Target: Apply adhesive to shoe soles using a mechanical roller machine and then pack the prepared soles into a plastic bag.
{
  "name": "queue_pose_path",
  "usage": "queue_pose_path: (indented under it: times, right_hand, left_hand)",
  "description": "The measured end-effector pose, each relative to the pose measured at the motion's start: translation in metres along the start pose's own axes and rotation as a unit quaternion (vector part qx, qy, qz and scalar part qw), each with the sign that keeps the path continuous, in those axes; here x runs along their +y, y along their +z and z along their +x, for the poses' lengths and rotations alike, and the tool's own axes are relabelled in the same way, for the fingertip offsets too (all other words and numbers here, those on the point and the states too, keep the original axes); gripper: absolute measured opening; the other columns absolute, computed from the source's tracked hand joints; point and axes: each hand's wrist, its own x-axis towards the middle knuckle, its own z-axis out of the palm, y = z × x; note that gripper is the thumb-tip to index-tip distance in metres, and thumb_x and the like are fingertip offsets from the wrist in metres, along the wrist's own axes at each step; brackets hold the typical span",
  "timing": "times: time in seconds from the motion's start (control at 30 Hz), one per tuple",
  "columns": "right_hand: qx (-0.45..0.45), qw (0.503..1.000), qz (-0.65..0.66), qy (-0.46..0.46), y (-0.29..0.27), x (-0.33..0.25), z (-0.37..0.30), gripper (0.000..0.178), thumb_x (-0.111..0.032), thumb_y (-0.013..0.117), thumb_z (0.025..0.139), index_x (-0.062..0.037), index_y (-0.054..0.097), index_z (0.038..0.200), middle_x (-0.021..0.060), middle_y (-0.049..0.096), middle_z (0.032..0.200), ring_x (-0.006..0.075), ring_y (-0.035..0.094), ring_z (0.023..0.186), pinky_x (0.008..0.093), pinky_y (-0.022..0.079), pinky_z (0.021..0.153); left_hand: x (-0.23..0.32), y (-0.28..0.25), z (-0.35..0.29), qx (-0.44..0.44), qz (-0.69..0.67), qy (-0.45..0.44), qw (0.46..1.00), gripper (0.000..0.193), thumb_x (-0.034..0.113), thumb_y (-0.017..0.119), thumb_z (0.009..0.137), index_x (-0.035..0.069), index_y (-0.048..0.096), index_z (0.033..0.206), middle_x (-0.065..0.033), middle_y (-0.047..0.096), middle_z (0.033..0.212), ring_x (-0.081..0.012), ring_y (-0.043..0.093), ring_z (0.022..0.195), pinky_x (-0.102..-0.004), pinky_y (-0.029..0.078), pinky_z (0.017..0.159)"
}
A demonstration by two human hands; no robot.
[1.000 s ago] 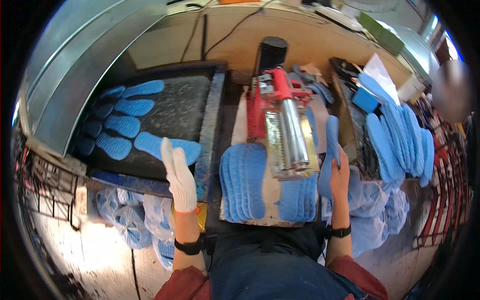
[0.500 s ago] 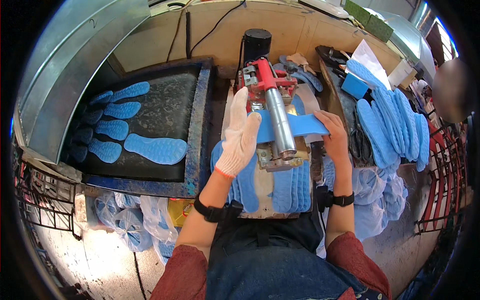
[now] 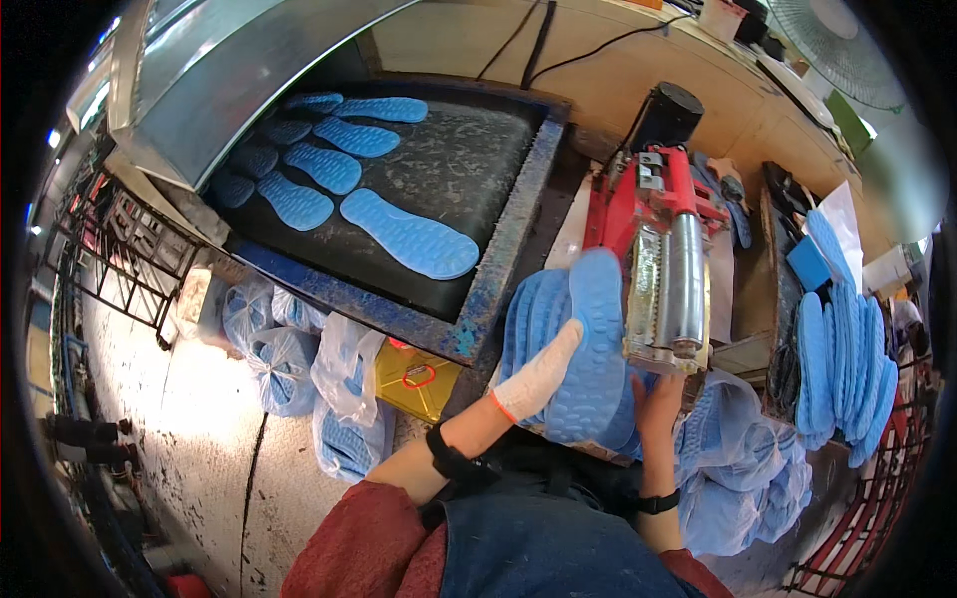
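Note:
My left hand (image 3: 546,377), in a white knitted glove with an orange cuff, is closed on a blue insole (image 3: 590,371) with a bumpy surface, the thumb lying along it. That insole is held over a row of stacked insoles (image 3: 531,309) on the bench. My bare right hand (image 3: 658,404) is at the near end of the roller machine (image 3: 681,284), low beside the blue insoles, thumb apart from the fingers. Some fingertips are hidden by the machine, and I see no insole gripped there. The machine has a red frame, a shiny metal roller and a black motor.
On the left, a blue-edged tray with a black belt (image 3: 449,130) carries several insoles (image 3: 409,234) under a metal hood (image 3: 249,80). More insoles (image 3: 842,369) are piled at the right. Plastic bags of insoles (image 3: 284,369) and a yellow can (image 3: 414,384) stand below.
The blue insole that spanned the roller in both hands is now left of the machine in my left hand. My right hand has let go and dropped toward the near end. The view has turned left.

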Motion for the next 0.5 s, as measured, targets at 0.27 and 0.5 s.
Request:
queue_pose_path:
  times: [0.27,0.5]
  right_hand:
    - [-0.114,0.987,-0.012,0.110,0.004,-0.007,0.009,0.066,-0.018,0.081,0.063,-0.0031,0.050,0.119,0.0221,0.058,0.111,0.0413,0.055,0.102,0.0453,0.045,0.084]
    - [-0.060,0.995,-0.030,0.079,0.005,-0.003,0.011,0.045,-0.023,0.080,0.063,-0.0083,0.065,0.103,0.0169,0.065,0.098,0.0370,0.060,0.092,0.0448,0.049,0.076]
  left_hand:
    - [0.075,-0.015,-0.008,0.128,-0.236,0.139,0.953,0.046,0.045,0.037,0.099,0.008,0.056,0.119,-0.0027,0.062,0.109,-0.0156,0.060,0.098,-0.0322,0.048,0.089]
    - [0.162,-0.142,0.071,0.309,0.183,0.189,0.914,0.060,0.051,0.036,0.095,0.002,0.046,0.129,-0.0131,0.055,0.127,-0.0275,0.054,0.115,-0.0376,0.042,0.099]
